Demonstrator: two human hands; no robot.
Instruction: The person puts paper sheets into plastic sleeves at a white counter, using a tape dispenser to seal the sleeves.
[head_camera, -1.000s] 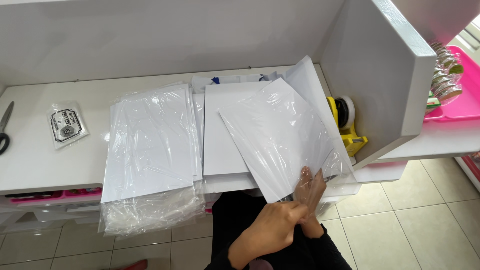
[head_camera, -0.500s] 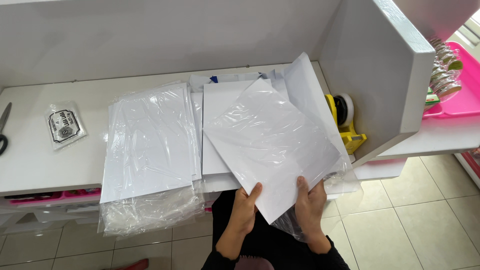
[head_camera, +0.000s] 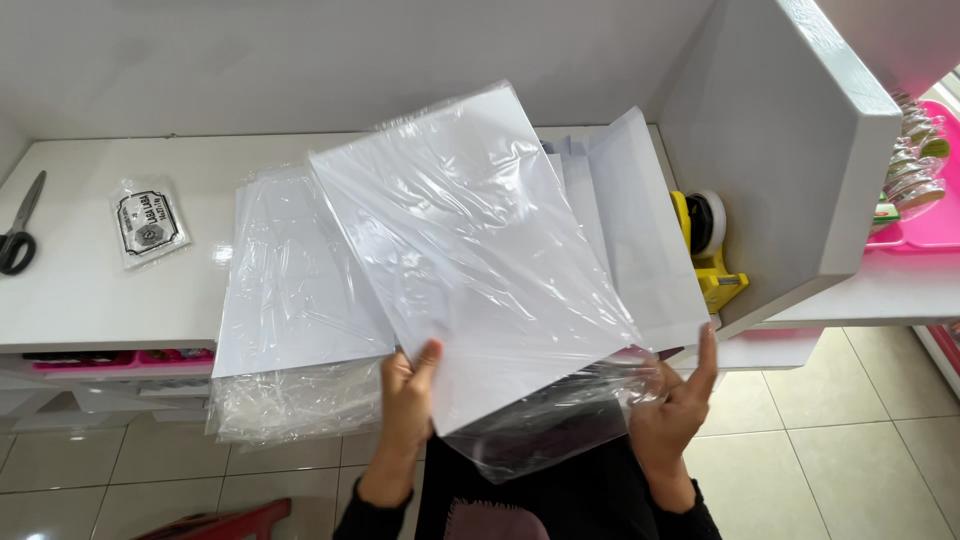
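My left hand and my right hand hold up a white sheet in a clear plastic sleeve, tilted, above the white counter. The left hand grips its lower edge; the right hand grips the loose open end of the plastic at the lower right. Under it lies a pile of sleeved white sheets at the left, its plastic ends hanging over the counter's front edge. A bare white sheet lies at the right.
A yellow tape dispenser stands under a white shelf block at the right. Black-handled scissors and a small printed plastic packet lie at the left. A pink tray sits at the far right.
The sleeved sheet has been lifted up and leftward, nearer the camera, now covering the middle of the stack. My left hand moved to its lower edge; my right hand holds the plastic's open end.
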